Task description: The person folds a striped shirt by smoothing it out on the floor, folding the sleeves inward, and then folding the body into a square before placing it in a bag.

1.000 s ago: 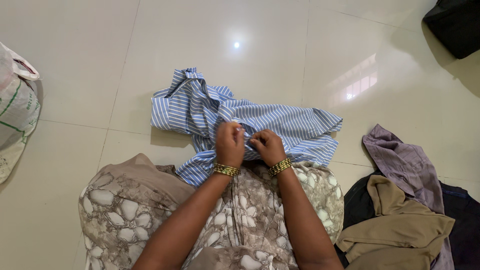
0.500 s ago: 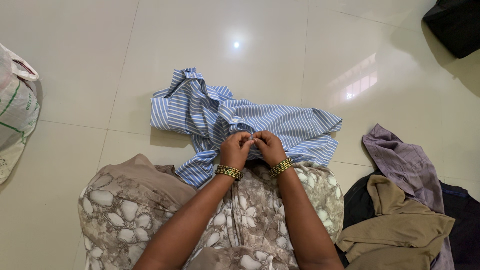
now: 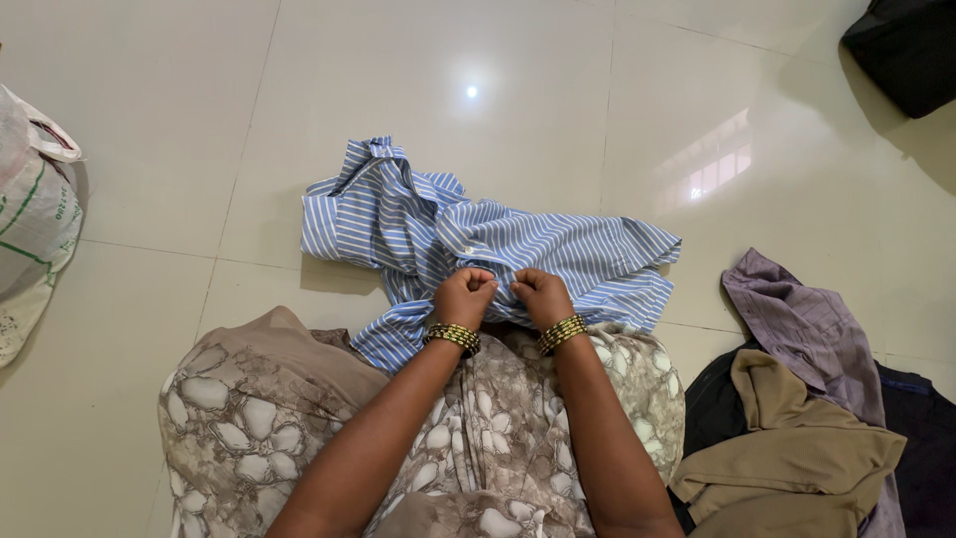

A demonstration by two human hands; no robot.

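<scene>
The left hand (image 3: 462, 297) is curled into a fist, its fingers pinching a fold of the blue-and-white striped shirt (image 3: 558, 249) along the shirt's near edge. The right hand (image 3: 541, 296) sits just beside it, knuckles nearly touching, and is likewise closed on the same strip of cloth. Each wrist wears a stack of gold bangles (image 3: 452, 338).

The striped shirt lies crumpled on the glossy white tiled floor (image 3: 418, 80), directly ahead of the person's lap, with its collar end bunched up at the far left and one sleeve trailing down toward the left knee. Its near edge rests against the brown floral garment (image 3: 299, 418) that covers the person's folded legs.

To the right of the striped shirt, well apart from it, a heap of clothes lies on the floor: a mauve shirt (image 3: 807, 329) on top, a tan garment (image 3: 797, 448) below it and dark cloth (image 3: 921, 438) beneath both. Far left of the striped shirt stands a white woven sack (image 3: 30, 219). Beyond it, at the far right corner, is a black bag (image 3: 911, 45).
</scene>
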